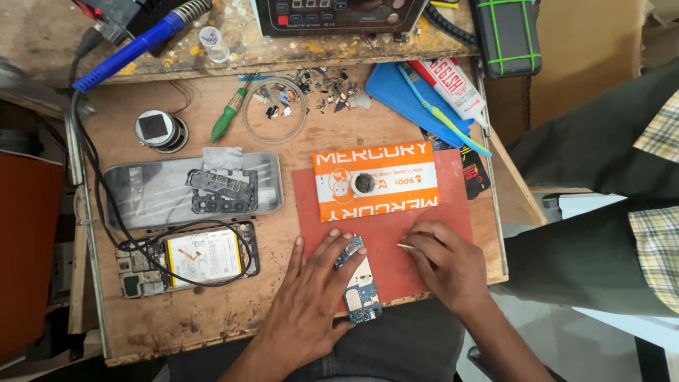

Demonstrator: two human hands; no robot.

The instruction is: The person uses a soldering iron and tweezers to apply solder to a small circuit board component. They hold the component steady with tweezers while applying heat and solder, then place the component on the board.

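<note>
We work on a wooden tabletop, on a red mat that likely protects the parts. Our left hand lies flat, fingers spread, pinning a blue circuit board at the mat's near edge. Our right hand pinches thin tweezers; their tips are hard to make out.

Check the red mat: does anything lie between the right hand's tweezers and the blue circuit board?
Nothing visible does. The right hand holds thin tweezers pointing left over bare red mat toward the blue circuit board, which the left hand steadies.
</note>
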